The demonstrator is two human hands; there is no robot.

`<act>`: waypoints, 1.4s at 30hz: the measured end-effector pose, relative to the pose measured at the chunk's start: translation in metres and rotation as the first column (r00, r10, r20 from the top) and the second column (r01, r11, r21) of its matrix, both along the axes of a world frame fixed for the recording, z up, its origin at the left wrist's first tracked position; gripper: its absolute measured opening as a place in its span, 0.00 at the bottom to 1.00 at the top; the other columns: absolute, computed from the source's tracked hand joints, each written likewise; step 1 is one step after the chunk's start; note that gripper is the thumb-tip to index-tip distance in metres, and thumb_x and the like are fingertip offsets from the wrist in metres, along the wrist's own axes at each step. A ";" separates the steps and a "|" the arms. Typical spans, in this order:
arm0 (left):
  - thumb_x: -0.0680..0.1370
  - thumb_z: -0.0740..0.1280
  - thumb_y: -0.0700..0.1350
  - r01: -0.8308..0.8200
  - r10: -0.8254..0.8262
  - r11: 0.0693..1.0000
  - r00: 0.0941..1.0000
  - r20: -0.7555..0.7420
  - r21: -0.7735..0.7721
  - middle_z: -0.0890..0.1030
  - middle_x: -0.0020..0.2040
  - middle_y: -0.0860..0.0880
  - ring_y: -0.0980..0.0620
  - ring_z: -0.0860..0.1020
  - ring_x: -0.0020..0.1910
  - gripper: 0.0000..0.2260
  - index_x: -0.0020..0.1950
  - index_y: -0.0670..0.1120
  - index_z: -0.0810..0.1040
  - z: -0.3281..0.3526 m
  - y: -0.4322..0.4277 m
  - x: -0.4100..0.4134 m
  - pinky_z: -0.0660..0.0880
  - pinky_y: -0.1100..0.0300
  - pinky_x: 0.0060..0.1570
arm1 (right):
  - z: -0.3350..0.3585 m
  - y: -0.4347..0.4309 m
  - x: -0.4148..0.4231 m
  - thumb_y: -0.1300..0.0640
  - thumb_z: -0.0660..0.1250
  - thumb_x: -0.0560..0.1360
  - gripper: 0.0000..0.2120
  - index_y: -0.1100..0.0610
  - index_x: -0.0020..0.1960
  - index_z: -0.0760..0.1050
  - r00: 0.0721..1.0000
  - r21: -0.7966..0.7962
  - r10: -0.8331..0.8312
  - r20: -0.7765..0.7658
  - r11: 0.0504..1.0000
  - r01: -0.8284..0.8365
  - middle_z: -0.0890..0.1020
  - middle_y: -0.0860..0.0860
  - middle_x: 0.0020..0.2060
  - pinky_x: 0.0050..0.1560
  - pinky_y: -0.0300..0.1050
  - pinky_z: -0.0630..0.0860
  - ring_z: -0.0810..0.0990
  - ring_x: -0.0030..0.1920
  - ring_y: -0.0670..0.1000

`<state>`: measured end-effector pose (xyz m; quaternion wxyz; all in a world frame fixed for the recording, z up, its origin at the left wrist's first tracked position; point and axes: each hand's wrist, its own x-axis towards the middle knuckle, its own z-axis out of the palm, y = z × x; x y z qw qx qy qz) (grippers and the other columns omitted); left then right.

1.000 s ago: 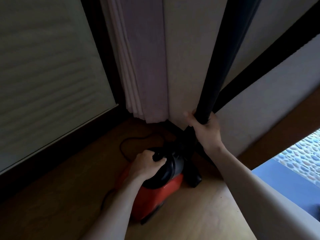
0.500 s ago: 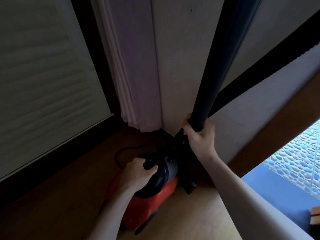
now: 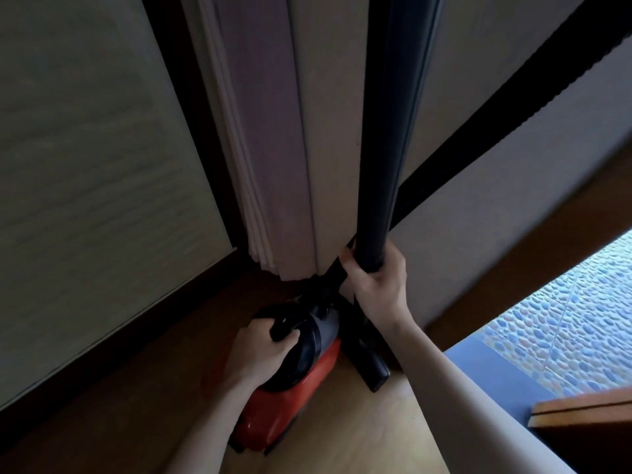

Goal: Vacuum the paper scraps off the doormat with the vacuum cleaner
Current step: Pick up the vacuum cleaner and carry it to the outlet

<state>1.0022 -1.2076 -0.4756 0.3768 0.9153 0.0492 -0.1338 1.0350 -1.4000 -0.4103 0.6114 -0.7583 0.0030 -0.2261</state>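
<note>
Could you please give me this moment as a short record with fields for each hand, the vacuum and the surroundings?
left hand: closed on the black handle atop the vacuum cleaner
right hand: wrapped around the lower end of the black tube
vacuum cleaner: red body, black top, on the wooden floor in a corner
nozzle: on the floor beside the body
doormat and paper scraps: not in view

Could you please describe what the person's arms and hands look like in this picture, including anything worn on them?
Both forearms are bare. The left hand and the right hand wear no gloves, and no rings, watch or bracelet show on the visible sides. No sleeve is visible on the left arm. A pale, smooth band lies along the right arm toward the lower edge; whether it is a sleeve cannot be told.
</note>
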 end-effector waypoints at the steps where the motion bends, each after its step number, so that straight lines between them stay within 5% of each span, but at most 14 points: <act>1: 0.76 0.70 0.51 -0.004 0.004 1.000 1.000 -0.004 0.009 0.80 0.31 0.51 0.59 0.78 0.32 0.16 0.33 0.44 0.78 0.024 0.002 -0.004 0.72 0.64 0.31 | 0.022 0.001 -0.003 0.61 0.71 0.72 0.13 0.53 0.37 0.68 1.000 -0.002 -0.008 -0.007 1.000 0.008 0.70 0.50 0.30 0.32 0.46 0.68 0.69 0.32 0.48; 3: 0.76 0.70 0.52 -0.024 0.024 0.999 1.000 -0.007 0.033 0.80 0.30 0.52 0.59 0.78 0.31 0.15 0.33 0.44 0.78 0.075 0.007 -0.013 0.73 0.61 0.32 | 0.068 0.006 -0.011 0.62 0.71 0.71 0.08 0.60 0.40 0.72 1.000 -0.003 -0.014 -0.017 1.000 0.014 0.74 0.59 0.33 0.35 0.52 0.71 0.72 0.33 0.57; 6: 0.76 0.70 0.52 -0.029 0.030 0.999 0.999 -0.019 0.041 0.78 0.29 0.53 0.61 0.76 0.28 0.15 0.32 0.47 0.76 0.159 0.016 -0.032 0.68 0.70 0.25 | 0.145 0.016 -0.024 0.62 0.71 0.71 0.10 0.65 0.44 0.72 1.000 0.010 -0.011 -0.028 1.000 0.011 0.75 0.62 0.36 0.37 0.54 0.72 0.73 0.37 0.62; 14: 0.75 0.70 0.55 -0.042 0.043 0.999 0.998 -0.047 0.034 0.77 0.29 0.54 0.59 0.75 0.31 0.16 0.30 0.52 0.73 0.371 0.054 -0.084 0.68 0.68 0.29 | 0.349 0.044 -0.064 0.61 0.71 0.72 0.12 0.65 0.41 0.69 0.999 0.017 0.000 -0.042 1.000 0.001 0.71 0.54 0.31 0.34 0.47 0.68 0.68 0.33 0.46; 18: 0.75 0.70 0.55 -0.038 0.038 0.999 0.999 0.017 0.014 0.78 0.32 0.54 0.54 0.80 0.37 0.14 0.33 0.51 0.75 0.434 0.069 -0.094 0.68 0.66 0.32 | 0.413 0.060 -0.077 0.58 0.70 0.72 0.12 0.62 0.40 0.68 0.998 0.001 0.021 -0.062 1.000 -0.021 0.69 0.48 0.30 0.35 0.50 0.67 0.67 0.33 0.47; 25: 0.74 0.72 0.53 -0.103 0.104 0.994 0.992 0.074 -0.028 0.83 0.36 0.48 0.45 0.83 0.44 0.13 0.39 0.44 0.82 0.470 0.102 -0.116 0.68 0.61 0.35 | 0.456 0.095 -0.109 0.55 0.71 0.73 0.10 0.55 0.39 0.71 0.996 -0.009 0.037 -0.081 0.999 -0.038 0.72 0.44 0.29 0.35 0.49 0.69 0.69 0.32 0.47; 30: 0.75 0.72 0.52 -0.134 0.137 0.990 0.983 0.119 -0.033 0.83 0.37 0.48 0.46 0.83 0.42 0.13 0.39 0.43 0.82 0.483 0.120 -0.118 0.68 0.61 0.36 | 0.471 0.114 -0.118 0.49 0.70 0.73 0.13 0.55 0.40 0.69 0.997 0.013 0.046 -0.062 0.999 -0.046 0.73 0.61 0.31 0.34 0.63 0.72 0.70 0.31 0.61; 33: 0.74 0.72 0.53 -0.188 0.193 0.981 0.971 0.139 -0.047 0.84 0.38 0.48 0.48 0.83 0.42 0.13 0.40 0.43 0.84 0.488 0.131 -0.121 0.71 0.61 0.37 | 0.480 0.126 -0.116 0.49 0.70 0.72 0.11 0.52 0.40 0.71 0.995 0.007 0.087 -0.049 0.996 -0.086 0.74 0.61 0.32 0.34 0.65 0.74 0.73 0.33 0.65; 37: 0.75 0.71 0.54 -0.279 0.278 0.960 0.948 0.154 -0.011 0.81 0.35 0.51 0.52 0.80 0.37 0.14 0.41 0.42 0.83 0.495 0.139 -0.124 0.69 0.62 0.35 | 0.492 0.144 -0.105 0.46 0.70 0.72 0.06 0.41 0.39 0.73 0.986 0.001 0.168 -0.025 0.986 -0.168 0.77 0.49 0.30 0.37 0.60 0.78 0.77 0.33 0.61; 42: 0.77 0.70 0.53 -0.389 0.383 0.921 0.914 0.135 0.018 0.78 0.32 0.54 0.55 0.77 0.32 0.15 0.38 0.42 0.79 0.498 0.155 -0.125 0.67 0.72 0.26 | 0.491 0.168 -0.075 0.54 0.71 0.75 0.15 0.36 0.38 0.73 0.937 0.007 0.349 -0.021 0.937 -0.349 0.76 0.40 0.29 0.34 0.46 0.73 0.74 0.31 0.46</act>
